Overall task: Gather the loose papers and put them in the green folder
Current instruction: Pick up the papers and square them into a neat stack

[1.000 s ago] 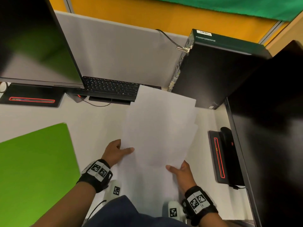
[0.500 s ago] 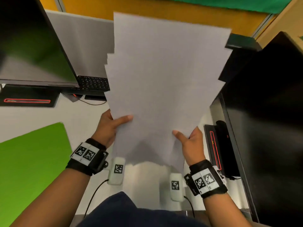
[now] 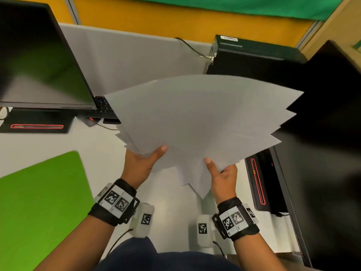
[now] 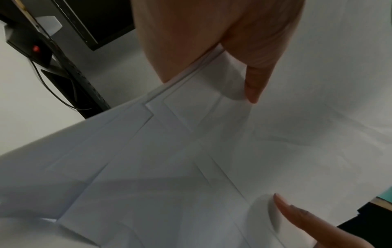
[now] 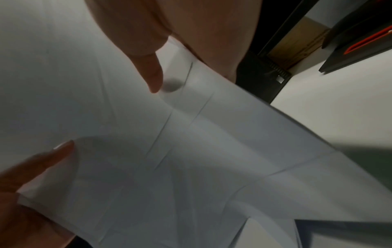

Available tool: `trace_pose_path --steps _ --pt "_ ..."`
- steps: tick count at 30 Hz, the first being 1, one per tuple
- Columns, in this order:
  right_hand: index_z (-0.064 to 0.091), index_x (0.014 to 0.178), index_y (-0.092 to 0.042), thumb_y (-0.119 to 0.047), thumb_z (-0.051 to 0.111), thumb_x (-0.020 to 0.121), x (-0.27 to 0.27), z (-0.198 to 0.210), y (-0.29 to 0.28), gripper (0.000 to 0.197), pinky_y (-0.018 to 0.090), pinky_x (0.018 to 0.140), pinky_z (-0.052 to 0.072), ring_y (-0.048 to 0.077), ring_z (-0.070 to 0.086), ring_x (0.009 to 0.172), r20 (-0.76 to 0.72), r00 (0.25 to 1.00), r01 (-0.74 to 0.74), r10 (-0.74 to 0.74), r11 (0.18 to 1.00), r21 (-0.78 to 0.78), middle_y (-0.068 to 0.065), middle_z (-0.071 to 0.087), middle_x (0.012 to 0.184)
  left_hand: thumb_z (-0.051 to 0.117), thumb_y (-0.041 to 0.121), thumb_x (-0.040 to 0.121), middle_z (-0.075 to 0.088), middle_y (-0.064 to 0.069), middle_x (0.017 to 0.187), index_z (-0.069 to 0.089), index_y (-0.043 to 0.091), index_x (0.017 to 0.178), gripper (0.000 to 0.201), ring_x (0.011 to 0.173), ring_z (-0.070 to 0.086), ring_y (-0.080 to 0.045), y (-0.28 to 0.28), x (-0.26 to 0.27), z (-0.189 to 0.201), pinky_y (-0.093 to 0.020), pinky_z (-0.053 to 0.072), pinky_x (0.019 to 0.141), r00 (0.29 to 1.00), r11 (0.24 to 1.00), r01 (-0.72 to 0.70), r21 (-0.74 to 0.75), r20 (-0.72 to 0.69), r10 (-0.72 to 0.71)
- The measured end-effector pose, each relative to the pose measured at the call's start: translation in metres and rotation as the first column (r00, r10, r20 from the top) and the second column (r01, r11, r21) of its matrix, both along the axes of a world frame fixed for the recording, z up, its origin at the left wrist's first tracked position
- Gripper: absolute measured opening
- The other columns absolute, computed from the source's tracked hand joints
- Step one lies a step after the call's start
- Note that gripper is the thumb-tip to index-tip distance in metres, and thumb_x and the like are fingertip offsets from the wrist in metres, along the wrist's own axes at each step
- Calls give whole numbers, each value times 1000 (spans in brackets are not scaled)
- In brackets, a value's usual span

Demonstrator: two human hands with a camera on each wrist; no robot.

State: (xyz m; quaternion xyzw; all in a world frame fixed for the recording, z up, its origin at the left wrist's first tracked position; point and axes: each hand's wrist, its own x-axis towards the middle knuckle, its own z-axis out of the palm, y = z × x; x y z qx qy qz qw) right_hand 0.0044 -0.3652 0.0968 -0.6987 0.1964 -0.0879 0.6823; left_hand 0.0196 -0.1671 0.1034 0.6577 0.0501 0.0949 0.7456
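Observation:
A fanned stack of several white papers (image 3: 197, 118) hangs in the air over the desk, its far corners splayed to the right. My left hand (image 3: 143, 162) pinches the stack's near left edge, thumb on top. My right hand (image 3: 221, 174) pinches the near right corner, thumb on top as well. The left wrist view shows the papers (image 4: 169, 159) from below with my left hand (image 4: 212, 50) clamped on their edge. In the right wrist view the papers (image 5: 191, 151) spread out from my right hand (image 5: 148, 42). The green folder (image 3: 39, 202) lies flat on the desk at lower left.
A dark monitor (image 3: 39, 61) and a keyboard (image 3: 103, 106) stand at the back left. A black computer case (image 3: 254, 63) sits at the back right, and another dark screen (image 3: 322, 153) fills the right side. The white desk (image 3: 172, 202) shows between my wrists.
The papers rose off the desk in both hands, stood upright, then tipped and fanned toward the right. Both hands moved up and kept their hold.

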Motion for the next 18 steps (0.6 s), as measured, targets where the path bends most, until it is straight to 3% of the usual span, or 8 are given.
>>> trace_pose_path --steps 3,7,10,12,13,14,16,18 --pt "30 53 -16 -1 67 82 2 -3 0 49 5 42 36 -1 40 31 48 999 -5 6 1000 -10 -11 39 37 72 0 74 74 22 92 61 28 102 41 92 68 2 0 3 7 -9 51 77 999 1000 -9 -6 37 9" --pt "29 52 -16 -8 70 81 11 2 2 51 11 40 30 3 29 30 111 993 -32 33 999 -8 -11 30 33 72 -1 74 74 19 91 62 24 101 38 92 69 -1 2 7 26 -13 52 80 988 998 -57 -16 140 59" --pt "38 54 -19 -4 69 81 17 11 0 44 6 45 38 -1 43 33 140 989 -51 54 998 -30 -16 44 35 71 -2 74 74 21 89 63 29 96 38 90 69 1 7 11 32 -12 51 79 981 998 -64 -15 181 66" --pt "56 70 -6 -5 70 80 21 10 3 17 22 68 55 2 63 57 148 985 -86 92 995 -50 -11 65 59 74 6 72 75 22 87 65 30 93 33 88 69 2 9 13 28 -11 51 77 987 999 -46 0 155 46" --pt "60 90 1 -6 71 80 21 7 5 17 33 84 56 14 70 78 130 986 -96 101 994 -46 3 72 81 75 11 70 75 22 85 66 29 92 31 87 70 2 11 13 24 -11 52 75 991 999 -39 13 131 37" --pt "56 109 4 -6 71 79 22 6 8 34 37 96 52 23 68 96 106 989 -104 107 994 -32 14 70 101 77 14 68 75 22 85 67 29 92 31 86 70 2 12 12 21 -11 52 73 994 999 -32 23 108 30" --pt "47 126 0 -2 71 78 22 6 11 54 33 102 48 24 63 110 92 988 -125 124 992 7 18 63 119 77 8 68 75 23 85 66 29 94 35 86 70 2 15 12 15 -11 53 71 996 999 -22 35 90 18" --pt "45 127 -2 0 72 77 22 4 11 57 21 92 53 12 65 103 88 986 -144 143 990 8 14 63 118 74 -3 71 74 23 88 63 30 98 44 87 69 2 20 11 12 -11 53 72 995 999 -20 35 94 17"
